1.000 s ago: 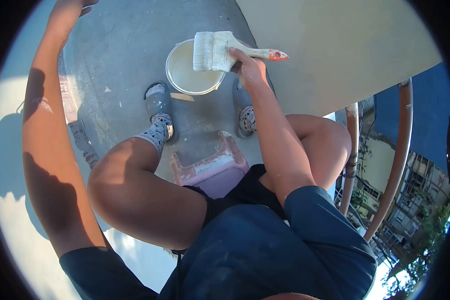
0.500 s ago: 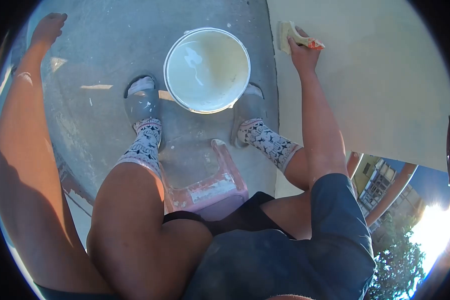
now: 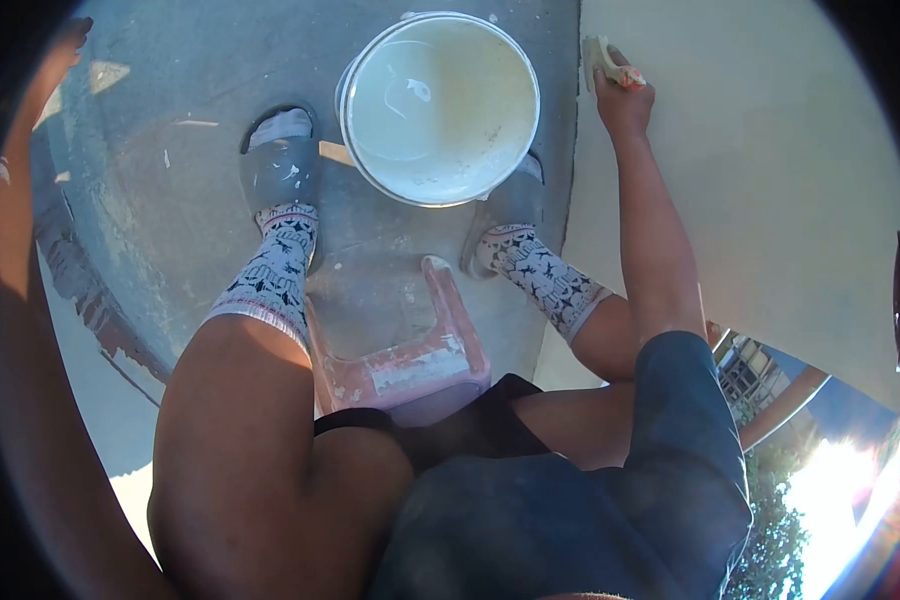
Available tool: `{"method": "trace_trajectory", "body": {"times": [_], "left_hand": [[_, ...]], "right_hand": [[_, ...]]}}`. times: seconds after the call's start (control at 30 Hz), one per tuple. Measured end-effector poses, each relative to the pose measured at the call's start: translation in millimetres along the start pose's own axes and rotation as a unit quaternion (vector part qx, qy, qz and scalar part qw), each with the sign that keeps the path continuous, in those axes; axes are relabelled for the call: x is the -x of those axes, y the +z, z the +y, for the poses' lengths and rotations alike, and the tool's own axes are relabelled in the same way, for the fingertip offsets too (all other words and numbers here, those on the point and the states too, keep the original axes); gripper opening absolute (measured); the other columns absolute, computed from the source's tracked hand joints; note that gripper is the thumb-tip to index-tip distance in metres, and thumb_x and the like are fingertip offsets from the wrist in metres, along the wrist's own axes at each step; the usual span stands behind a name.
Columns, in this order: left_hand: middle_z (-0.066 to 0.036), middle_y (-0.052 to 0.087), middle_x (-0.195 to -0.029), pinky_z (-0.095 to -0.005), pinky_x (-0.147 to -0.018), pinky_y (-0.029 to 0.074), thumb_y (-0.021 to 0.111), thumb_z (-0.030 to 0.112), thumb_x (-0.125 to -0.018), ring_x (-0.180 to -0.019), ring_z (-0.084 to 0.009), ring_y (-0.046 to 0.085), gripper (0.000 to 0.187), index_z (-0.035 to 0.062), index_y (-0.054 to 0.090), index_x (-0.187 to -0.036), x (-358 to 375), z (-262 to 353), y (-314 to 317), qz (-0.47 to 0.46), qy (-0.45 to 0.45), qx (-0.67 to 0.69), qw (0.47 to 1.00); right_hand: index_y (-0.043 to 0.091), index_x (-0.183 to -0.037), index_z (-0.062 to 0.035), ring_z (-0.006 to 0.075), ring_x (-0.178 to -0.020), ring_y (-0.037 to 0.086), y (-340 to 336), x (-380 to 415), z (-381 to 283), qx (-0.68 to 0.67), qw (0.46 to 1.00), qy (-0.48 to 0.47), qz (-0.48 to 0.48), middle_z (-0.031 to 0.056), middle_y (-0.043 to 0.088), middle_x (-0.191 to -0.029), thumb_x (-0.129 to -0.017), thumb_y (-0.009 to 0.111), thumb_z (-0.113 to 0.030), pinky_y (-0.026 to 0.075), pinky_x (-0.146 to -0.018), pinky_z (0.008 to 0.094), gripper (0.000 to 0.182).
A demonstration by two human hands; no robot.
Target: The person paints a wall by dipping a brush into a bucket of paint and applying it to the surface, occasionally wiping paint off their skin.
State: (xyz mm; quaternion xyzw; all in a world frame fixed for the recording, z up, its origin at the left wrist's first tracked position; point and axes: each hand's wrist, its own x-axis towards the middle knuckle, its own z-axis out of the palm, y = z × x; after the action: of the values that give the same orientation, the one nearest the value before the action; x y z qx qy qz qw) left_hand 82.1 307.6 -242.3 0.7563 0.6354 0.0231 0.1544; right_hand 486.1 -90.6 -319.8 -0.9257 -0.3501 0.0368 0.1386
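Observation:
My right hand [image 3: 625,104] is closed round the handle of a wide paint brush [image 3: 599,62], whose bristles lie against the pale wall [image 3: 760,190] near its lower edge. A white bucket [image 3: 440,110] of whitish liquid stands on the floor between my feet, left of the brush. At the upper left edge, my left hand [image 3: 66,50] is far from the bucket, partly lost in the dark rim of the view; whether its fingers hold anything is hard to make out.
Beneath me is a pinkish, paint-stained stool [image 3: 420,375]. My sandalled feet rest on either side of the bucket, on the grey floor [image 3: 200,50]. Low on the right, curved railing [image 3: 785,408], a tree [image 3: 770,520] and bright sun show beyond the wall.
The brush in my right hand has turned and shifted slightly right and up in view. My left hand has moved toward the left edge. The bucket appears larger, higher and further right.

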Motion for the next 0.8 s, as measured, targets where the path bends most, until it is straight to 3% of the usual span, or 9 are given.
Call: {"method": "trace_trajectory", "body": {"times": [0.03, 0.1, 0.2, 0.33, 0.43, 0.5, 0.57, 0.67, 0.8], "left_hand": [[-0.015, 0.065, -0.079, -0.0319, -0.068, 0.051, 0.06, 0.014, -0.079, -0.074, -0.0195, 0.064, 0.022, -0.0022, 0.062, -0.093, 0, 2, 0, 0.001, 0.001, -0.001, 1.0], [-0.015, 0.065, -0.079, -0.032, -0.068, 0.051, 0.06, 0.014, -0.079, -0.075, -0.0196, 0.064, 0.022, -0.0021, 0.062, -0.094, 0, 4, -1, 0.002, 0.003, -0.003, 1.0], [-0.015, 0.065, -0.079, -0.0321, -0.068, 0.051, 0.06, 0.014, -0.079, -0.075, -0.0197, 0.064, 0.022, -0.002, 0.062, -0.094, 5, 2, 7, -0.01, -0.007, -0.003, 1.0], [-0.015, 0.065, -0.08, -0.0322, -0.069, 0.051, 0.06, 0.014, -0.079, -0.075, -0.0199, 0.064, 0.022, -0.0018, 0.063, -0.094, 10, -3, 11, -0.009, -0.026, -0.001, 1.0], [-0.015, 0.066, -0.08, -0.0323, -0.069, 0.051, 0.06, 0.014, -0.08, -0.075, -0.0201, 0.064, 0.022, -0.0017, 0.063, -0.094, 14, -1, 12, -0.003, -0.036, -0.003, 0.999], [-0.015, 0.066, -0.08, -0.0324, -0.069, 0.051, 0.06, 0.014, -0.08, -0.075, -0.0202, 0.064, 0.022, -0.0016, 0.063, -0.094, 9, -2, 14, -0.002, -0.035, -0.003, 0.999], [-0.015, 0.066, -0.08, -0.0324, -0.069, 0.051, 0.06, 0.015, -0.08, -0.076, -0.0203, 0.064, 0.022, -0.0016, 0.063, -0.094, 8, -4, 14, -0.002, -0.041, -0.009, 0.999], [-0.015, 0.066, -0.081, -0.0325, -0.069, 0.051, 0.06, 0.015, -0.08, -0.076, -0.0204, 0.064, 0.022, -0.0014, 0.063, -0.094, 10, -1, 19, -0.01, -0.045, -0.012, 0.999], [-0.015, 0.066, -0.081, -0.0326, -0.07, 0.051, 0.06, 0.015, -0.08, -0.076, -0.0206, 0.065, 0.022, -0.0013, 0.063, -0.094, 9, 4, 18, -0.003, -0.053, -0.015, 0.998]], "right_hand": [[0.062, -0.117, -0.0151, 0.0275, -0.086, 0.066, 5, -1, 0, 0.125, 0.99, 0.023, -0.06, 0.0145, 0.067, -0.094, -0.079, 0.066, -0.025, 0.05, -0.079, 0.0339, 0.039], [0.063, -0.116, -0.014, 0.0292, -0.086, 0.065, -2, -7, 9, 0.174, 0.983, 0.017, -0.056, 0.0149, 0.067, -0.094, -0.079, 0.066, -0.027, 0.05, -0.079, 0.034, 0.039], [0.064, -0.112, -0.0125, 0.0289, -0.079, 0.065, -21, -9, 18, 0.019, 0.995, -0.035, 0.089, 0.0141, 0.067, -0.09, -0.077, 0.065, -0.021, 0.051, -0.073, 0.0356, 0.036], [0.065, -0.111, -0.0122, 0.0283, -0.08, 0.065, -13, -4, 9, -0.103, 0.989, -0.041, 0.101, 0.0138, 0.067, -0.09, -0.077, 0.066, -0.021, 0.051, -0.073, 0.035, 0.036], [0.064, -0.112, -0.0114, 0.0285, -0.081, 0.065, 20, 5, 16, -0.044, 0.997, -0.036, 0.056, 0.0134, 0.067, -0.088, -0.077, 0.065, -0.019, 0.051, -0.074, 0.0352, 0.036], [0.064, -0.113, -0.0101, 0.0289, -0.082, 0.065, 25, 6, 19, 0.146, 0.989, -0.037, -0.017, 0.0136, 0.067, -0.088, -0.076, 0.066, -0.017, 0.051, -0.074, 0.0357, 0.037], [0.063, -0.114, -0.0082, 0.0284, -0.082, 0.065, 17, 2, 23, 0.094, 0.996, 0.01, -0.001, 0.0144, 0.067, -0.087, -0.077, 0.065, -0.015, 0.051, -0.074, 0.0357, 0.037], [0.063, -0.113, -0.0065, 0.0271, -0.082, 0.066, 5, 0, 29, -0.036, 0.992, -0.062, 0.106, 0.0172, 0.066, -0.091, -0.078, 0.064, -0.015, 0.052, -0.074, 0.034, 0.036], [0.063, -0.113, -0.0083, 0.0284, -0.082, 0.065, 18, -3, 15, -0.096, 0.986, -0.078, 0.114, 0.0171, 0.066, -0.093, -0.078, 0.064, -0.016, 0.052, -0.074, 0.0349, 0.036]]}}
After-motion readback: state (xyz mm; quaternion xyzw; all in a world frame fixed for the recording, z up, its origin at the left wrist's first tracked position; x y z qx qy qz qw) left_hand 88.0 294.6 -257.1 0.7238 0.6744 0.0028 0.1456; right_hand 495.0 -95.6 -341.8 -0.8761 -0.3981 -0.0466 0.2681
